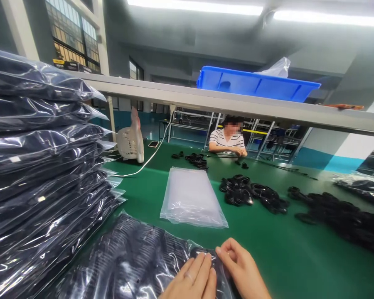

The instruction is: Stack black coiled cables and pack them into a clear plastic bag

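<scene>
A clear plastic bag (143,257) packed with black coiled cables lies flat at the front of the green table. My left hand (195,278), with a ring on one finger, rests on it with fingers stretched out side by side. At the bag's right edge my right hand (241,265) pinches the plastic between thumb and curled forefinger. Just beyond the bag is a stack of flat, clear plastic bags (191,197). To the left rises a tall pile of filled bags (43,174), dark inside and shiny.
Black cable coils (237,189) lie across the right of the green table (268,241). A white fan (131,141) and a phone (153,144) stand at the back left. Overhead, a shelf (162,89) carries a blue bin (255,83). Across the table sits a person (227,140).
</scene>
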Tool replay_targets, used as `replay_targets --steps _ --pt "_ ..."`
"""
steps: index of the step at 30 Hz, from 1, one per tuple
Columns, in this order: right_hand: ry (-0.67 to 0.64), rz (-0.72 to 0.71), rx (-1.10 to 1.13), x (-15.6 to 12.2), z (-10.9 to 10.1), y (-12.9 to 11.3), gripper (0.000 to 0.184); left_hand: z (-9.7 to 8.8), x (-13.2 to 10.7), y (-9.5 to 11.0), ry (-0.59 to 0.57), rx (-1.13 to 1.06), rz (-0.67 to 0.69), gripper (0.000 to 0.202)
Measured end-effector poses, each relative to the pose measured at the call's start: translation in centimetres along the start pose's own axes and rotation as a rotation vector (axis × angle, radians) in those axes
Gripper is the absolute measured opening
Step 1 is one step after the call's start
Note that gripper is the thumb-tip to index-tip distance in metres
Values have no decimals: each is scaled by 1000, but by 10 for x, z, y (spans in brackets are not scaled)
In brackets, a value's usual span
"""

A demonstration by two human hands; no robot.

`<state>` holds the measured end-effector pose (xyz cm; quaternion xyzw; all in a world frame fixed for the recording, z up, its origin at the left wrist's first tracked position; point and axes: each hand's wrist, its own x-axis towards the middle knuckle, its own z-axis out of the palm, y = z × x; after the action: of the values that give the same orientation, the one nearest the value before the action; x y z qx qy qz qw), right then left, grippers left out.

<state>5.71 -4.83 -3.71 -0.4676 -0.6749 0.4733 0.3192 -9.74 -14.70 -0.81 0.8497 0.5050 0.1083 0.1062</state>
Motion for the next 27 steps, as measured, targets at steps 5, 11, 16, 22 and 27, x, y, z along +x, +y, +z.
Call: replay_targets --steps 5,11,16,22,27 --pt "35 -55 28 -2 4 8 33 -16 -4 1 35 -60 -125 48" --pt "98 -123 -17 -5 10 10 30 -24 -14 -6 31 -92 -352 66" --pt "136 -204 -134 -5 14 4 28 -29 -13 -3 -3 -157 -381 69" --pt "205 -225 -366 -5 14 2 22 -25 -18 -11 102 -242 -374 65" --pt "196 -307 -490 -4 14 5 20 -35 -19 -6 18 -233 -304 66"
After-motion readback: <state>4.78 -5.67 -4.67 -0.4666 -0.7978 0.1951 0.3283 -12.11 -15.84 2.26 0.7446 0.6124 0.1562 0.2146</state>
